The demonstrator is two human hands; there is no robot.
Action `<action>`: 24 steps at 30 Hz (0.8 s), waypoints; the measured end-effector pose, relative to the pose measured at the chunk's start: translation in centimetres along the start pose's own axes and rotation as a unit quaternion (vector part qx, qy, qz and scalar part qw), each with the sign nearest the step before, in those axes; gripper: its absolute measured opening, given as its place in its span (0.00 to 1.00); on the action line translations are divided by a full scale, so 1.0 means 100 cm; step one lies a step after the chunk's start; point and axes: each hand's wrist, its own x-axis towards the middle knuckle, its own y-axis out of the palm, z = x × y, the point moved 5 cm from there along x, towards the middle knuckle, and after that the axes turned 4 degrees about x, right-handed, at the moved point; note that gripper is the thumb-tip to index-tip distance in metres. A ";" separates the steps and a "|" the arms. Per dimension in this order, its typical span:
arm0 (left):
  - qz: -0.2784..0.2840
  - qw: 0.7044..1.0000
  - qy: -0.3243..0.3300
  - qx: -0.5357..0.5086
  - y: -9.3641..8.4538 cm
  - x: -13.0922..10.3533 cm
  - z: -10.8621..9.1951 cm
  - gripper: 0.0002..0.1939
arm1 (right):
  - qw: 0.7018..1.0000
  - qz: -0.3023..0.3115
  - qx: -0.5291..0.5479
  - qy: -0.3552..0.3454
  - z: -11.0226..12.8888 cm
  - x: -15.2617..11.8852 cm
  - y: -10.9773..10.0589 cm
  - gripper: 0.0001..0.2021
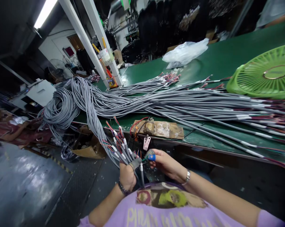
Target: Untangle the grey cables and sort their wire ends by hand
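The left hand (127, 177) is closed around a bundle of grey cables (120, 150) at the near side of the table (229, 52), its thumb, in a grey wrap, lying across them. The stripped ends stand up beyond the fist, fanning out to the far left. One cable dips apart from the rest, just right of that thumb, its pale sleeve beside it.

The right hand (167, 164) is just to the right, thumb and fingertips drawn together on thin greenish wires (144, 158) that bridge the small gap between the hands. One fingertip has a grey wrap, and another finger a smooth blue band (151, 157).

The cables are round, smooth and matt, with white sleeves near their ends and fine red, blue and dark strands spilling out. They rise left to the table, where many more lie in long parallel curves, with round coils (62, 105) at the left. Beyond the hands, a rough, scuffed wooden board (169, 130) lies along the table's near edge, a pink plastic clip (146, 142) beside it. Far right sits a ribbed green fan (267, 74); left of it, a crumpled translucent bag (185, 53).
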 end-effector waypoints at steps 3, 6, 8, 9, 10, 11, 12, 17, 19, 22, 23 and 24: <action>-0.012 1.000 -0.007 0.004 0.000 0.000 0.002 0.11 | 0.999 0.009 -0.022 0.022 -0.011 -0.005 -0.009 0.12; -0.009 1.000 -0.014 0.007 0.004 0.001 0.001 0.10 | 0.999 -0.017 0.022 0.028 -0.012 -0.001 -0.020 0.12; -0.015 1.000 -0.009 0.015 0.006 0.003 0.000 0.11 | 0.996 -0.045 0.074 0.021 -0.005 0.006 -0.025 0.13; -0.018 1.000 -0.008 0.020 0.007 0.004 -0.001 0.11 | 0.994 -0.052 0.093 0.018 0.000 0.011 -0.026 0.14; -0.020 1.000 -0.008 0.023 0.008 0.005 -0.002 0.12 | 0.993 -0.052 0.104 0.017 0.005 0.016 -0.024 0.15; -0.019 0.999 -0.008 0.025 0.010 0.006 -0.003 0.12 | 0.993 -0.045 0.107 0.015 0.010 0.021 -0.021 0.15; -0.016 0.999 -0.008 0.027 0.012 0.006 -0.004 0.12 | 0.994 -0.038 0.104 0.010 0.015 0.025 -0.018 0.15; 0.017 0.999 -0.008 0.027 0.016 0.006 -0.011 0.09 | 0.996 -0.030 0.078 -0.025 0.026 0.035 -0.004 0.16; 0.027 0.999 -0.015 0.021 0.014 0.004 -0.011 0.09 | 0.996 -0.036 0.073 -0.032 0.026 0.034 -0.004 0.16; 0.034 0.999 -0.020 0.020 0.009 0.002 -0.011 0.09 | 0.996 -0.048 0.062 -0.039 0.027 0.033 -0.006 0.17; 0.036 0.999 -0.021 0.021 0.009 0.001 -0.010 0.09 | 0.996 -0.052 0.061 -0.041 0.027 0.032 -0.007 0.18; 0.037 0.999 -0.024 0.021 0.008 0.001 -0.010 0.09 | 0.996 -0.054 0.063 -0.043 0.027 0.032 -0.007 0.18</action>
